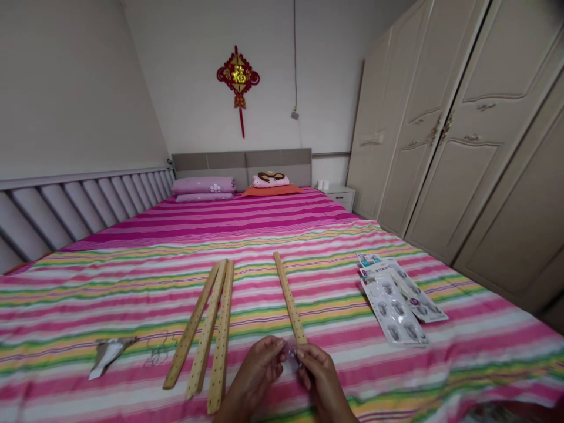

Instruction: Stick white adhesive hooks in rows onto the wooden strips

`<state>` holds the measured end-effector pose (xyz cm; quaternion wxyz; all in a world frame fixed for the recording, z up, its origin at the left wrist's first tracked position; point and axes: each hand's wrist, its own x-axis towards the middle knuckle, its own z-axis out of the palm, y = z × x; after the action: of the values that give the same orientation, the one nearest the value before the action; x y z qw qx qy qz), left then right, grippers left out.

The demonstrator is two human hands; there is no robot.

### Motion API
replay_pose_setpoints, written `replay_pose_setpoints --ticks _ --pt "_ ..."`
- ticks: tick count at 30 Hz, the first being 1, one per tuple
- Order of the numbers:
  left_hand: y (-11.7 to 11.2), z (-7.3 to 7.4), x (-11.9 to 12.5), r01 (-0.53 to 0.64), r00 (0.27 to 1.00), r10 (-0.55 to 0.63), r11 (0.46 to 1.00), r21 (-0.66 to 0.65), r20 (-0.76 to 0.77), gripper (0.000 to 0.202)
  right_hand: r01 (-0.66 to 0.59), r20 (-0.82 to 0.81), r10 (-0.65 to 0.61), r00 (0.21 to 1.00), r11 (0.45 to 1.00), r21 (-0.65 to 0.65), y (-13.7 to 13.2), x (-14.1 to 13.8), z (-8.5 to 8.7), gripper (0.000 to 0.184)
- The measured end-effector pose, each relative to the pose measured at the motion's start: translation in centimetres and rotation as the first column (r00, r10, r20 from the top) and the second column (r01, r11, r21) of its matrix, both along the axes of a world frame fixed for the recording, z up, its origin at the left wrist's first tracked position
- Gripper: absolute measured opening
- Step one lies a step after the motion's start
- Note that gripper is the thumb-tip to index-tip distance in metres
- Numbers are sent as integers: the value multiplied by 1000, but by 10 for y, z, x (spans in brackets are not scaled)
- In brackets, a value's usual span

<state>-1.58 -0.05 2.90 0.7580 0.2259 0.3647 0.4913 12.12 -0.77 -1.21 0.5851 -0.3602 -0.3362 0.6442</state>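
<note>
My left hand [263,361] and my right hand [318,367] meet low in the middle of the head view. Between their fingertips is a small clear plastic piece [291,351], pinched from both sides; its exact kind is hard to make out. Just beyond it lies a single wooden strip [288,294] with rows of small holes, its near end partly covered by the piece and fingers. To the left, three similar strips [207,329] rest side by side, fanned slightly apart. On the right, blister cards [394,305] with small grey-and-clear items overlap one another.
A striped cloth [335,282] covers the bed. Crumpled paper [108,355] and a tangle of thin string [161,348] lie at the left. Folded bedding [205,187] is by the headboard [220,160]. A wardrobe [467,158] stands along the right, a railing [88,205] along the left.
</note>
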Motion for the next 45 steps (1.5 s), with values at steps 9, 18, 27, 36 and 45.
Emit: replay_pose_setpoints --ticks 9,18,27,36,45 --pt "-3 12 -8 85 992 -82 996 21 -93 16 -1 -5 1 1000 1000 -15 -1 -1 6 25" --pt "-4 9 -10 105 987 -99 994 40 -124 11 4 -12 -4 1000 1000 -17 -1 1 12 26" --pt "-2 17 -12 109 947 -86 992 57 -310 20 1 -27 -2 1000 999 -44 0 2 13 28" --pt "1 23 -17 233 835 -43 931 281 -548 17 -27 -36 26 999 999 -36 1 3 9 27" --pt "-4 14 -9 119 986 -102 984 129 -130 12 -94 -37 93 995 995 -20 -4 1 19 23"
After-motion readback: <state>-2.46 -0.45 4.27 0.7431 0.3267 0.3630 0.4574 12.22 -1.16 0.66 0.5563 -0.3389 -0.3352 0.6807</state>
